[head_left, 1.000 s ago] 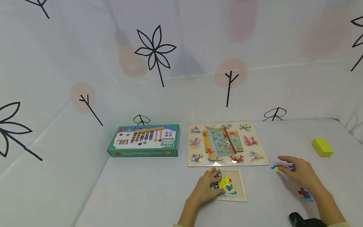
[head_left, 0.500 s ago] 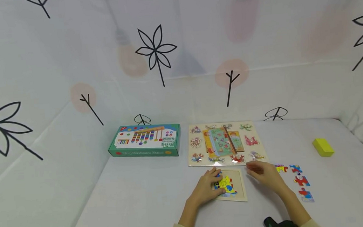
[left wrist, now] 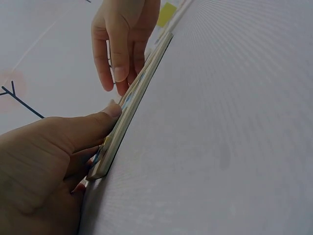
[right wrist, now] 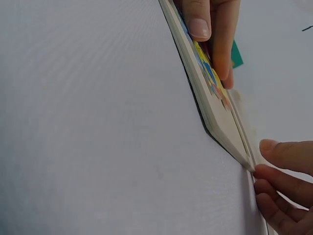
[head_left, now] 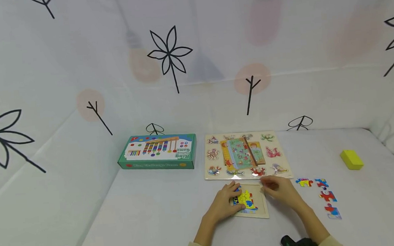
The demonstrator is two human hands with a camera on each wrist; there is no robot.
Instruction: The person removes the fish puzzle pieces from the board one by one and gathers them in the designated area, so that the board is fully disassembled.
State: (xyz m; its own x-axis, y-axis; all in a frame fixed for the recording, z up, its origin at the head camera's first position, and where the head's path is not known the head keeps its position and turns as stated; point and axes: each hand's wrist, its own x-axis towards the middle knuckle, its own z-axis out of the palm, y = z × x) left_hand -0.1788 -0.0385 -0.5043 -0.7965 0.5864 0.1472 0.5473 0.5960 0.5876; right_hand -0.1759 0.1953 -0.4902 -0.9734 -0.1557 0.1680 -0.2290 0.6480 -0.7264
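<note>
Filling the tray (head_left: 261, 207), it seems: left hand (head_left: 221, 203) spread, steadies it; right hand (head_left: 281, 191) loose, empty, at one o'clock; pieces (head_left: 327, 196) at three probably next.

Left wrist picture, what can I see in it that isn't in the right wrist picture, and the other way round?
Only the left wrist view shows the yellow block and a twig drawing on the wall.

Only the right wrist view shows a corner of the green box.

Both share the wooden tray with colourful puzzle pieces in it, the white table, and both hands: the left hand and the right hand.
</note>
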